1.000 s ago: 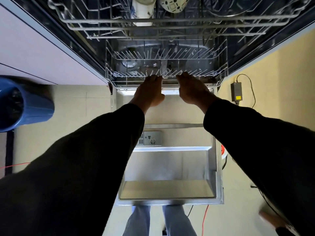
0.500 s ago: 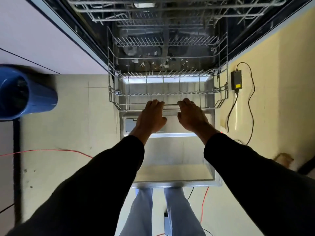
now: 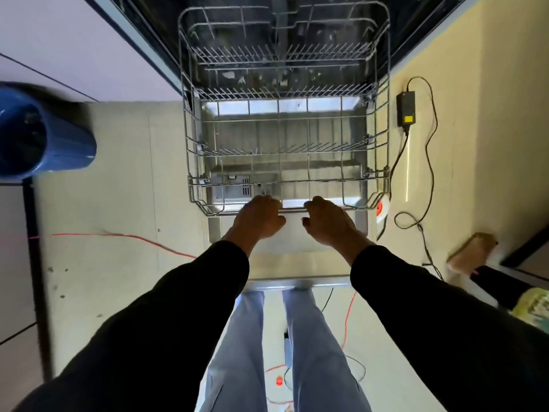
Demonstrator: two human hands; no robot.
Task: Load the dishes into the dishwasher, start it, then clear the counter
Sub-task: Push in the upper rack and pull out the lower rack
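Pale tiled floor (image 3: 124, 173) surrounds the open dishwasher (image 3: 416, 31), its door (image 3: 297, 263) lowered flat. The lower rack (image 3: 386, 123) stands out over the door, its length running from the tub toward the person. The left hand (image 3: 258, 220) and right hand (image 3: 329, 224) curl their fingers over the rack's front rail (image 3: 292, 210), side by side at its middle.

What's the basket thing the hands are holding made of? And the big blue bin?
The rack looks like thin metal wire with a smooth grey coating: see-through grid, bent rods, dull sheen. The blue bin looks like plastic, judging by its even colour and soft shine, though that is a guess.
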